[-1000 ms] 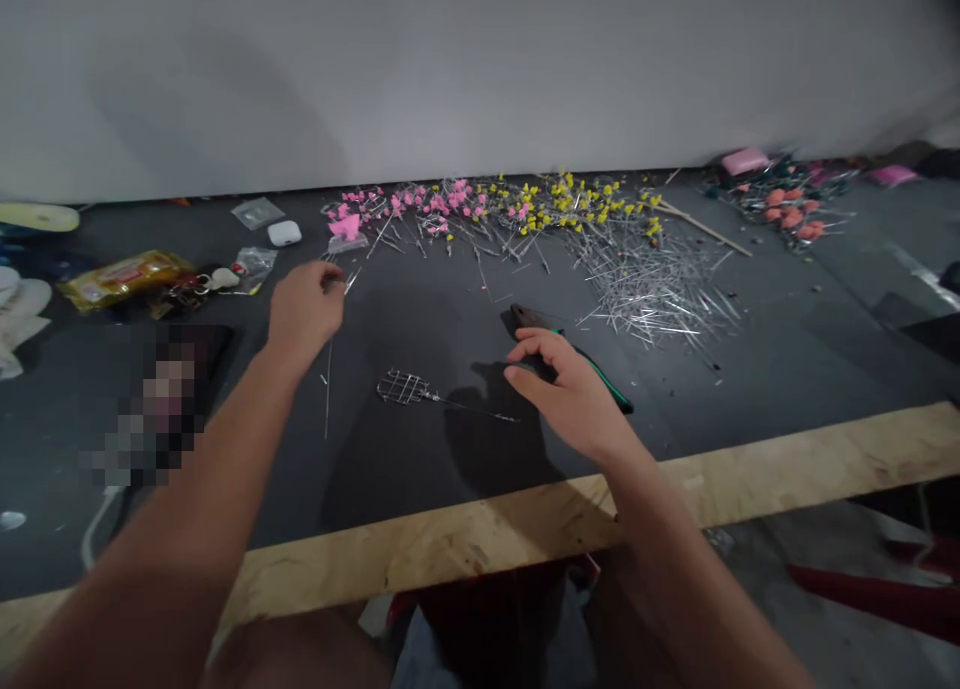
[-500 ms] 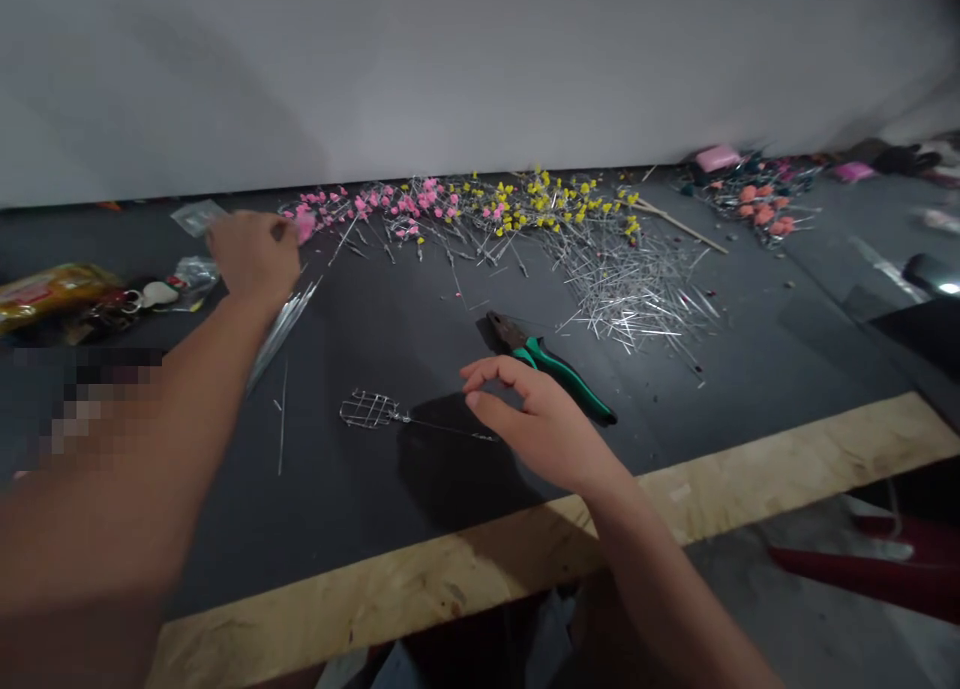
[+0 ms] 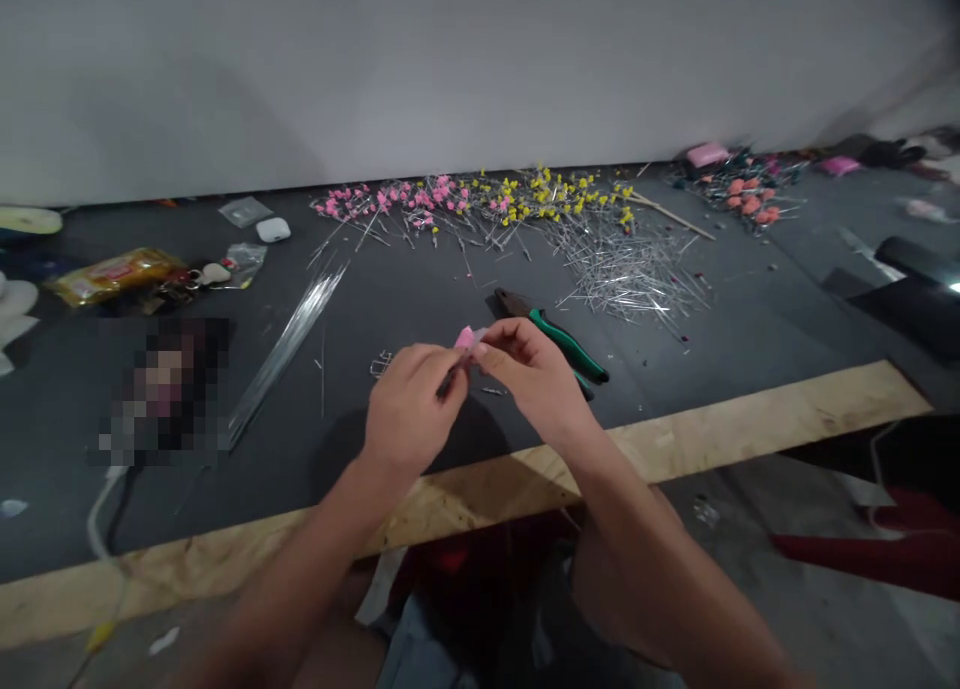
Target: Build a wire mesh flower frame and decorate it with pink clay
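Observation:
My left hand (image 3: 409,404) and my right hand (image 3: 536,374) meet above the near middle of the table. Between their fingertips is a small pink lump (image 3: 466,337) with a pale, translucent edge that looks like plastic wrapping. Both hands pinch at it, and the fingers hide most of its shape. Behind my left hand, a small bent-wire grid (image 3: 381,364) lies partly covered. Pliers with green and black handles (image 3: 571,349) rest just beyond my right hand.
Pink-tipped wires (image 3: 427,199) and yellow-tipped wires (image 3: 555,199) line the wall, beside a heap of bare wires (image 3: 630,279). A bundle of long wires (image 3: 289,344) lies left, near a yellow packet (image 3: 120,277) and a white case (image 3: 273,230). A wooden edge (image 3: 765,409) borders the table.
My left hand has come back from the far left to the middle, bringing the pink lump to my right hand. My right hand's fingers have closed in on it.

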`<move>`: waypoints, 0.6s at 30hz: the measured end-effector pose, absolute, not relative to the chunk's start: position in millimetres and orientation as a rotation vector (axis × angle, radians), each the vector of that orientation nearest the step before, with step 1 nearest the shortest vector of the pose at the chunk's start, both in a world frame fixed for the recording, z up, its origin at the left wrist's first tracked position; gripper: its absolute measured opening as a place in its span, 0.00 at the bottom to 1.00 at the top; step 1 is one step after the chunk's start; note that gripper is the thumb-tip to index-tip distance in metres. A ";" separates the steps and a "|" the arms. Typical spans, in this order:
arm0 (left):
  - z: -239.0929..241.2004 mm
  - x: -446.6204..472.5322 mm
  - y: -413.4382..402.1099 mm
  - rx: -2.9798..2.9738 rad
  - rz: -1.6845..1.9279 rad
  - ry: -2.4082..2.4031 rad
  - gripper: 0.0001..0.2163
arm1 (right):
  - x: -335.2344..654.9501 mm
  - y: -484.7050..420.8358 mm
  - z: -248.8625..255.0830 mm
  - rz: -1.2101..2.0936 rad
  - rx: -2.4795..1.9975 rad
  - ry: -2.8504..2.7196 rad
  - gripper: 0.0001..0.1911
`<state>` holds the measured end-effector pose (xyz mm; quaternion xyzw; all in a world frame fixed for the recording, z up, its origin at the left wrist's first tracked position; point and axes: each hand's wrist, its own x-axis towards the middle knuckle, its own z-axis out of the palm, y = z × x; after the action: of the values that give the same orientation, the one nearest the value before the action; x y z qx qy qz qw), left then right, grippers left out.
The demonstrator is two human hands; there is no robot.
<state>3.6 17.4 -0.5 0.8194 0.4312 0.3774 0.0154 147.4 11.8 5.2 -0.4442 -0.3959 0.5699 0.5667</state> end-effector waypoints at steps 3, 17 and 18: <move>-9.7 6.8 3.9 2.474 1.134 1.357 0.06 | 149.0 5.2 1.8 1.326 -1.122 -0.950 0.11; -3.8 2.5 0.7 1.357 1.050 1.087 0.09 | 159.4 13.3 12.4 1.560 -1.001 -1.141 0.11; -3.8 0.8 0.8 1.316 1.055 1.063 0.09 | 159.8 13.0 12.7 1.572 -0.989 -1.165 0.11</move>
<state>0.8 0.8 -3.8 0.5542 0.4479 0.4442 0.5431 159.8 13.0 12.7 -0.4014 -0.4728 0.6377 0.4568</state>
